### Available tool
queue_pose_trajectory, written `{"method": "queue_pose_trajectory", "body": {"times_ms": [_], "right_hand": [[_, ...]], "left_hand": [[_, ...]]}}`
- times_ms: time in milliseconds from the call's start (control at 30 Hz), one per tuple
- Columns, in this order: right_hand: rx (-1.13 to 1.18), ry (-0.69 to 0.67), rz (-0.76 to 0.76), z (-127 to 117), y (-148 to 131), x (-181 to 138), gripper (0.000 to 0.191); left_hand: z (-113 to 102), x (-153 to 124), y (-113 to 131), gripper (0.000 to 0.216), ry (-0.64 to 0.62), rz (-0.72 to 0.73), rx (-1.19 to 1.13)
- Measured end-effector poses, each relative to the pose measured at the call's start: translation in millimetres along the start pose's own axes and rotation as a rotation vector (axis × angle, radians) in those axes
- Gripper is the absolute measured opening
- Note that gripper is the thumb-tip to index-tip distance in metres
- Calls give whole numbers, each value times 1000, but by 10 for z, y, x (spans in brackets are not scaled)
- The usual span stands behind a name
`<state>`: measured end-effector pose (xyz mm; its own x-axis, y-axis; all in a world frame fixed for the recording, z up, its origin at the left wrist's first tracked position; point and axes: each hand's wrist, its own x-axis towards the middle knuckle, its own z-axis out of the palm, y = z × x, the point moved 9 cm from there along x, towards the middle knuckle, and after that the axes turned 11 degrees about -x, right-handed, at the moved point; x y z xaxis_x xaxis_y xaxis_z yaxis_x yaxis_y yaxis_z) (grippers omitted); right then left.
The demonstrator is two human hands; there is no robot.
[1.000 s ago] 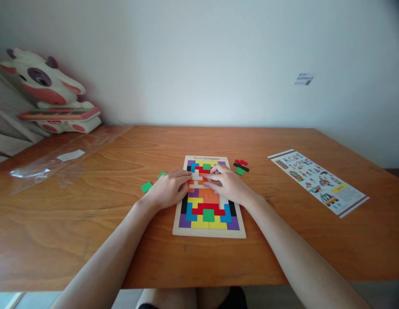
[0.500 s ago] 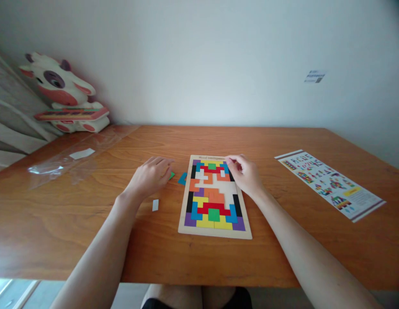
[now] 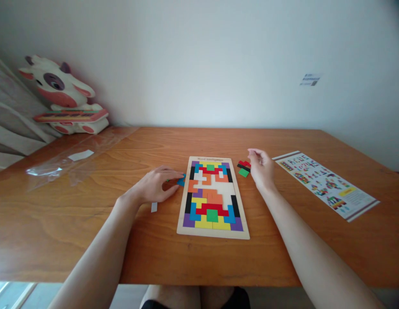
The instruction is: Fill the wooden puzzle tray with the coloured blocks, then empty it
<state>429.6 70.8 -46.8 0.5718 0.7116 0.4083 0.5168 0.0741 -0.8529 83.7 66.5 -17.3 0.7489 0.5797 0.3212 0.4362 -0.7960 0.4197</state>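
Head view: on the grained wooden table (image 3: 173, 262), at six o'clock, lies a flat, pale wooden tray (image 3: 213, 232), filled with angular coloured blocks (image 3: 212, 215) around a stepped bare gap. At its nine o'clock, the left hand (image 3: 156, 185) has thumb and fingers parted about a blue piece (image 3: 182, 180); I cannot tell whether it grips. At two o'clock, the right hand (image 3: 263, 169) is curled beside a green piece (image 3: 243, 172), its pinch unclear.

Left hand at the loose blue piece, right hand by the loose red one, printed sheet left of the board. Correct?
One error: the sheet lies to the right of the board, as the head view shows. The rest stands: left hand at the loose blue piece, right hand by the loose red one.
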Motion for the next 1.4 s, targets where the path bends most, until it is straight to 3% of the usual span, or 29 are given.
{"method": "queue_pose_trajectory", "body": {"times_ms": [400,667,900,1067,1400], "right_hand": [[-6,156,89,-274,457,231,40],[-143,-26,-2,-99,344,166,45],[-313,-205,-109,-17,220,119,30],[-469,-383,-232,86,178,77,26],[-458,-385,-218,75,208,79,26]], "left_hand": [[-58,0,-47,31,35,30,92],[-9,-13,9,36,-42,66,72],[-94,-81,-186,40,17,-13,130],[-112,-60,-140,37,32,-21,169],[-155,-72,-283,39,60,-178,219]]}}
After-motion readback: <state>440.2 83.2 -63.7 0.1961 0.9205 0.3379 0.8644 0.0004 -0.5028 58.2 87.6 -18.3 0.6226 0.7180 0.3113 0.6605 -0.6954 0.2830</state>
